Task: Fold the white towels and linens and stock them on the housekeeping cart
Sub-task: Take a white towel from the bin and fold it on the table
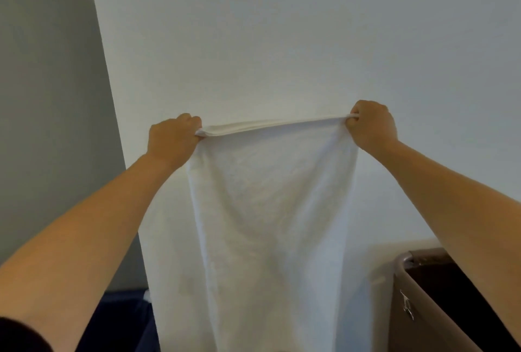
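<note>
Two hands hold a white towel (270, 210) up by its top corners: the left hand (173, 140) grips one corner, the right hand (372, 124) the other, fingers curled round the bunched edge stretched between them. The towel hangs below them before a white wall (282, 41). A brown bin (417, 323) stands below the right hand.

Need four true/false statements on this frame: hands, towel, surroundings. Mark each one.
1. The left hand and right hand each hold a top corner of the towel. True.
2. The towel lies flat on a table. False: it hangs down in front of the wall.
3. The right hand is open, holding nothing. False: its fingers are curled round the towel's corner.
4. A brown container sits at lower right. True.
</note>
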`<state>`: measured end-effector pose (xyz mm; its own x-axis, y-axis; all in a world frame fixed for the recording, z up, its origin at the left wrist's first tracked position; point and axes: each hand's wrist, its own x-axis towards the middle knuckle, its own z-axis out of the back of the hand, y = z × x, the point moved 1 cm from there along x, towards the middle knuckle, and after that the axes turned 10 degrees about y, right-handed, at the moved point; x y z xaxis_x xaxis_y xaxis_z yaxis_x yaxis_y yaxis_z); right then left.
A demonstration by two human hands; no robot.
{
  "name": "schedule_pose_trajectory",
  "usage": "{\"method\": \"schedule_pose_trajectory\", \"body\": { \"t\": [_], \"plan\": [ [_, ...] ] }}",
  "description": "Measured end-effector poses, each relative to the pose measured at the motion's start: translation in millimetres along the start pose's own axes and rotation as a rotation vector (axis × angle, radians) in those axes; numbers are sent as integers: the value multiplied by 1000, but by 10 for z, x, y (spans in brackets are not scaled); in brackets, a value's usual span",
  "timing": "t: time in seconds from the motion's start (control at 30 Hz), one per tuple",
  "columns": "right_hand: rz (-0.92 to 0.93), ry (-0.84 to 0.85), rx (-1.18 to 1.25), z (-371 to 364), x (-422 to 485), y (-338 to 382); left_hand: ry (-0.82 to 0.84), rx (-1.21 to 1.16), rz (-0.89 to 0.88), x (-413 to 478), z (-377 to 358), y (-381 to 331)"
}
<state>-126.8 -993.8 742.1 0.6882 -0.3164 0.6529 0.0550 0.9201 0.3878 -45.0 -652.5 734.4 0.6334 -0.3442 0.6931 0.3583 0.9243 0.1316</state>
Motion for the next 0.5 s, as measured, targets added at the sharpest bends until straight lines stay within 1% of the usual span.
{"method": "schedule_pose_trajectory", "body": {
  "t": [0.17,0.37,0.43,0.5],
  "plan": [
    [-16,144,0,174,-600,-138,205,-28,12,-554,203,-160],
    [22,256,-26,545,-1472,-288,338,-253,101,-1404,522,-358],
    [49,310,-41,679,-1741,-282,372,-277,104,-1688,636,-391],
    [50,373,-53,785,-2079,-270,439,-303,94,-2003,748,-429]
  ]
}}
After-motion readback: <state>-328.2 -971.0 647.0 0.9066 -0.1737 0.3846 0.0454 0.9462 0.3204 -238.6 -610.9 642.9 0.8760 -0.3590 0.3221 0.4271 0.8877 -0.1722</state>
